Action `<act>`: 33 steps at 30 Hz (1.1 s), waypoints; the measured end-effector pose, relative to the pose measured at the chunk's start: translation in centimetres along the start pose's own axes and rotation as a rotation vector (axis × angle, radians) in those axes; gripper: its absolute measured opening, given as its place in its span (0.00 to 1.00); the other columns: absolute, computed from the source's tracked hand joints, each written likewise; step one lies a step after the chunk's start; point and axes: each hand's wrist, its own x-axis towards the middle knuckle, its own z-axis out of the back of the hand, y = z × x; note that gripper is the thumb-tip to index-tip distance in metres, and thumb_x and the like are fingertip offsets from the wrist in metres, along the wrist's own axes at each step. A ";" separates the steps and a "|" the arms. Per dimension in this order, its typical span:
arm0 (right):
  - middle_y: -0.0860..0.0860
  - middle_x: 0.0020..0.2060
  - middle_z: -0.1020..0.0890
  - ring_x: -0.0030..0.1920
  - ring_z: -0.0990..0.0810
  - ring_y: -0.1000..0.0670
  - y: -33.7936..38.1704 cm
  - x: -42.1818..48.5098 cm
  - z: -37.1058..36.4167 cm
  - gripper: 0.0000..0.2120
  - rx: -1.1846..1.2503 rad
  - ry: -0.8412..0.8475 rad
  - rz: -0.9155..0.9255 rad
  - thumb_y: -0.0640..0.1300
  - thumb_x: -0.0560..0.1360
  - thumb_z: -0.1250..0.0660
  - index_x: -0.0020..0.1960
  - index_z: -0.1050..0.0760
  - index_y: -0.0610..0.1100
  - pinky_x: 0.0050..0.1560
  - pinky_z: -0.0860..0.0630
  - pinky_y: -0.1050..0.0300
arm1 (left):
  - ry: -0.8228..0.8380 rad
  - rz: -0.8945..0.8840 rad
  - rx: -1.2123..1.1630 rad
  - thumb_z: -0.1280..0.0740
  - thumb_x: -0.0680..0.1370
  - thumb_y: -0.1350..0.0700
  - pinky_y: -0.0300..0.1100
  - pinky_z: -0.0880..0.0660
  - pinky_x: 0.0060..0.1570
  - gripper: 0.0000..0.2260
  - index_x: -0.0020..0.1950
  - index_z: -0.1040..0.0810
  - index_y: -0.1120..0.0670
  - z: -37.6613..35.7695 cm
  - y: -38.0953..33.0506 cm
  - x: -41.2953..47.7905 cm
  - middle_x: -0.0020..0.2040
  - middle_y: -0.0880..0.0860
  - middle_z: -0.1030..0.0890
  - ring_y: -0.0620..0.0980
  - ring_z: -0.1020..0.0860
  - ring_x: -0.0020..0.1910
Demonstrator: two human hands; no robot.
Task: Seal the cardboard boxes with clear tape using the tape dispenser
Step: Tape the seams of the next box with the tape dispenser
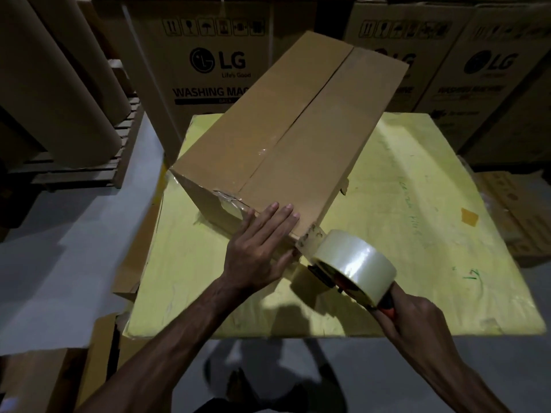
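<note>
1. The cardboard box (286, 135) lies slantwise on the yellow worktop (417, 204), flaps closed.
2. The left hand (262, 245) presses flat, fingers straight, on the box's near end.
3. The right hand (417, 320) grips the tape dispenser (351, 263) at the box's near right corner.

Closed brown cardboard box (298, 138) lies askew; clear-tape dispenser (351, 266) touches its near corner.
</note>
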 end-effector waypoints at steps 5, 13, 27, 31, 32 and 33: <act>0.50 0.33 0.16 0.32 0.17 0.40 1.0 0.0 -0.4 0.25 -0.010 0.033 -0.077 0.45 0.66 0.17 0.59 0.22 0.44 0.25 0.28 0.51 | 0.063 0.002 -0.139 0.26 0.77 0.52 0.55 0.34 0.76 0.28 0.76 0.27 0.58 0.5 0.0 -0.4 0.77 0.54 0.28 0.52 0.32 0.78; 0.46 0.50 0.17 0.55 0.19 0.41 5.4 -0.6 -5.2 0.16 0.050 0.280 -0.354 0.59 0.80 0.36 0.60 0.26 0.50 0.45 0.27 0.50 | 0.004 -0.003 -0.120 0.27 0.79 0.59 0.50 0.28 0.71 0.20 0.72 0.21 0.56 1.3 1.1 -1.6 0.73 0.52 0.23 0.50 0.26 0.73; 0.40 0.27 0.27 0.23 0.29 0.47 4.7 -4.4 -11.2 0.12 1.216 0.320 -1.147 0.45 0.73 0.23 0.35 0.20 0.39 0.25 0.33 0.59 | -0.094 0.182 -0.276 0.23 0.75 0.44 0.54 0.28 0.72 0.26 0.67 0.18 0.57 -0.2 -3.9 0.1 0.70 0.53 0.21 0.51 0.25 0.73; 0.42 0.27 0.26 0.20 0.29 0.46 2.4 -2.0 -11.6 0.11 1.410 0.194 -1.222 0.44 0.79 0.32 0.45 0.22 0.35 0.22 0.32 0.59 | -0.112 0.168 -0.238 0.23 0.76 0.54 0.53 0.29 0.73 0.21 0.68 0.18 0.56 -1.1 -4.7 -0.6 0.70 0.52 0.21 0.50 0.26 0.73; 0.41 0.29 0.24 0.22 0.27 0.45 2.0 -1.5 -11.5 0.13 1.350 0.205 -1.202 0.46 0.78 0.30 0.47 0.22 0.34 0.24 0.30 0.58 | -0.108 0.165 -0.247 0.24 0.76 0.55 0.53 0.29 0.73 0.21 0.69 0.19 0.56 -1.2 -4.4 -0.7 0.71 0.52 0.22 0.50 0.26 0.74; 0.40 0.30 0.21 0.25 0.24 0.45 1.8 -1.1 -11.1 0.18 1.232 0.234 -1.168 0.50 0.75 0.27 0.47 0.21 0.34 0.28 0.27 0.55 | -0.098 0.161 -0.256 0.24 0.77 0.55 0.53 0.30 0.73 0.21 0.69 0.20 0.56 -1.2 -3.9 -0.8 0.71 0.52 0.22 0.50 0.26 0.74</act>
